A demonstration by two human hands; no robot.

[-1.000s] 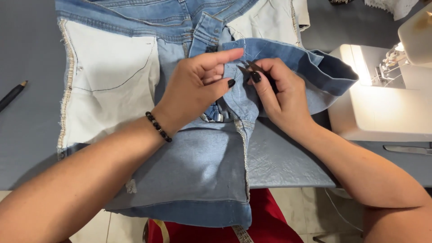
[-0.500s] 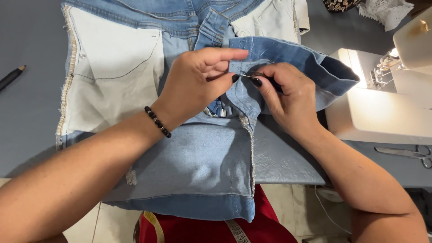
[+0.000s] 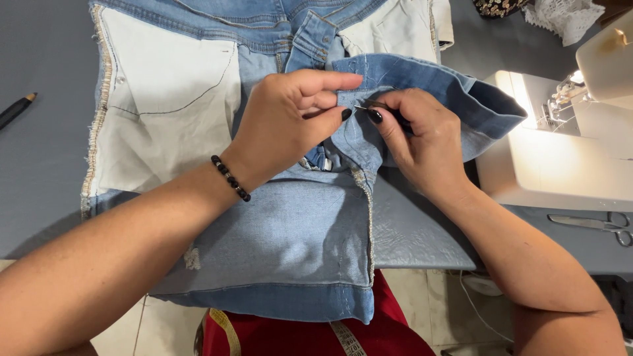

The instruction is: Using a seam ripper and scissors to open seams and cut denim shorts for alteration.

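Since the earlier frames the jeans [image 3: 283, 224] are seen lower and nearer in the view, and the two hands are drawn closer together at the folded waistband, with scissors now showing at the right edge. At the far left a pencil [image 3: 16, 109] lies on the grey table [image 3: 39, 171], well apart from the work. The jeans are spread inside out across the table, white pocket lining [image 3: 165, 132] uppermost. The left hand [image 3: 287, 128] is closed on the denim just beside the fly, thumb and forefinger pinching a fold so that the seam is held taut; a beaded bracelet [image 3: 231, 178] is worn at the wrist. The right hand [image 3: 422, 142] is closed around a small thin tool [image 3: 369, 107], probably a seam ripper, its tip set against the cloth between the two thumbs. For the step to be done well, the fold should be kept tight, and the tip slid under one stitch at a time, away from the pinching fingers, so that the denim is not nicked. Further right stand a lit sewing machine [image 3: 554, 165] and the scissors [image 3: 593, 224].
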